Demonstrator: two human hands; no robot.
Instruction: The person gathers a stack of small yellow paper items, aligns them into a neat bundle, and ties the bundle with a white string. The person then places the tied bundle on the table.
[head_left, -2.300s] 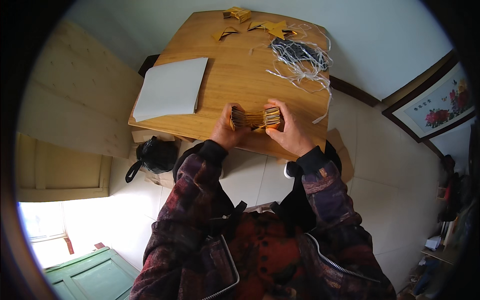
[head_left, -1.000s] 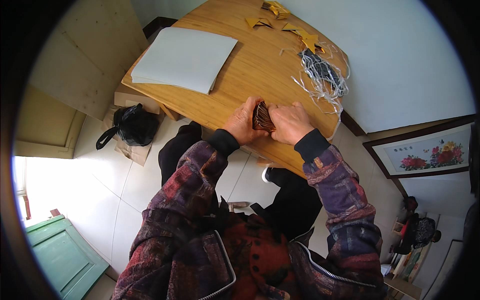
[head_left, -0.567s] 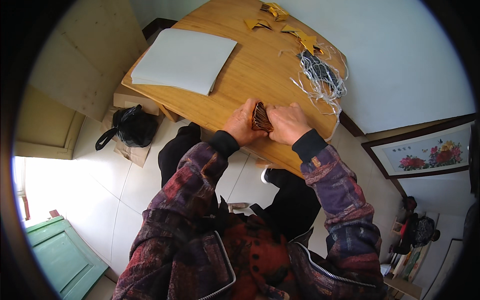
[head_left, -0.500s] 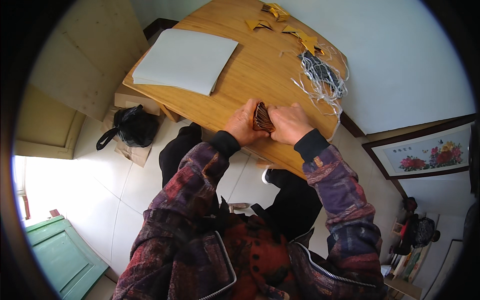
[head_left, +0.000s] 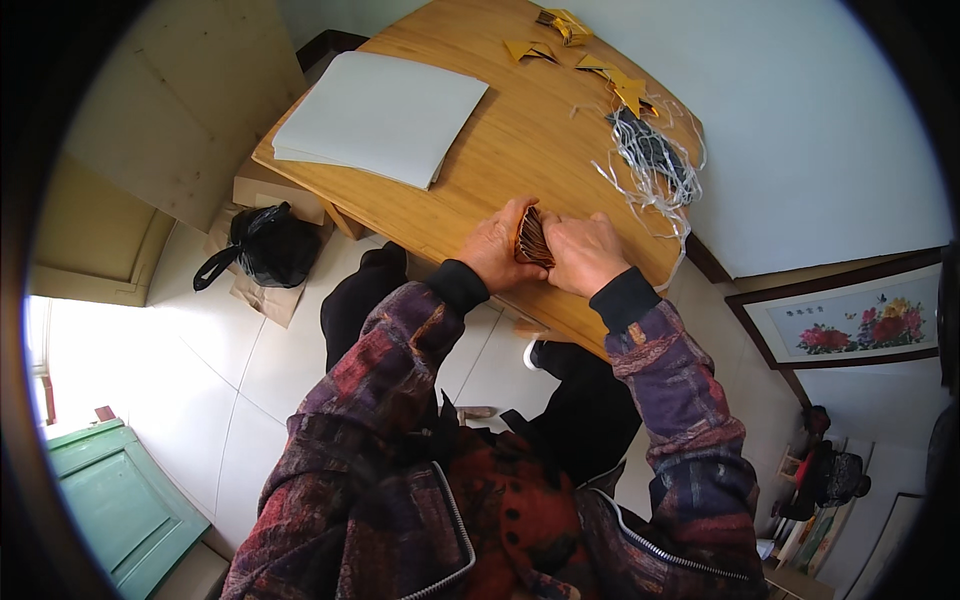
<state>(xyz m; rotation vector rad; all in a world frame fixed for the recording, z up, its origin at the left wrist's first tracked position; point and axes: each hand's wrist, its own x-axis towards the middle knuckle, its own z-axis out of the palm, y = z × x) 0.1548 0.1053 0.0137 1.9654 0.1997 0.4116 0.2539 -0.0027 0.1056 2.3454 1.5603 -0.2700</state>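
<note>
Above the near edge of the wooden table, a small bundle of thin folded layers is squeezed between my two hands. It has a coppery-orange outer side, and its many dark edges face up. My left hand closes round the left side, thumb low and fingers behind. From the right, my right hand presses against it with curled fingers, partly hiding it. Toward the far right of the table lie gold folded pieces and a gold star. Beside the star is a tangle of silvery-white strings over something dark grey.
A stack of white sheets lies at the table's left. Below it on the floor, a black plastic bag rests on flattened cardboard. A framed flower picture leans by the wall at the right.
Both hands keep their grip on the folded bundle, with only a slight shift of the fingers. The whole view has shifted a little, moving the table slightly rightward.
</note>
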